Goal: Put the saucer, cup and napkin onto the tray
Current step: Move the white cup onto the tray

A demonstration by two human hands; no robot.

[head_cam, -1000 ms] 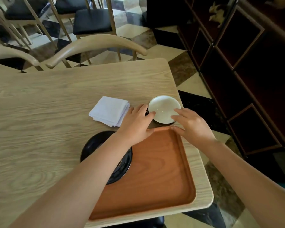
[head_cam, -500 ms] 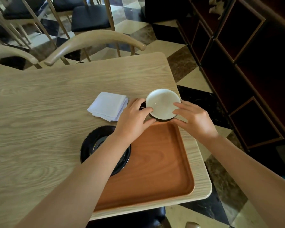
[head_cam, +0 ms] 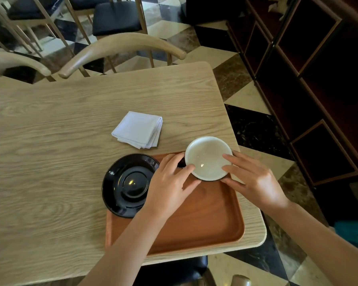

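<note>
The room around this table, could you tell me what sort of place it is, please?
Probably a café or restaurant dining room: several matching chairs with dark cushions stand about, the floor is polished checkered stone, and the wooden table holds a serving tray.

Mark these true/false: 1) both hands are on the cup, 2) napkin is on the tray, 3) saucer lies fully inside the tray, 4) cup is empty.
1) True: left hand and right hand grip the cup from either side.
2) False: the napkin lies on the table, beyond the tray.
3) False: the saucer straddles the tray's left edge, partly over the table.
4) True: its white inside shows nothing in it.
</note>
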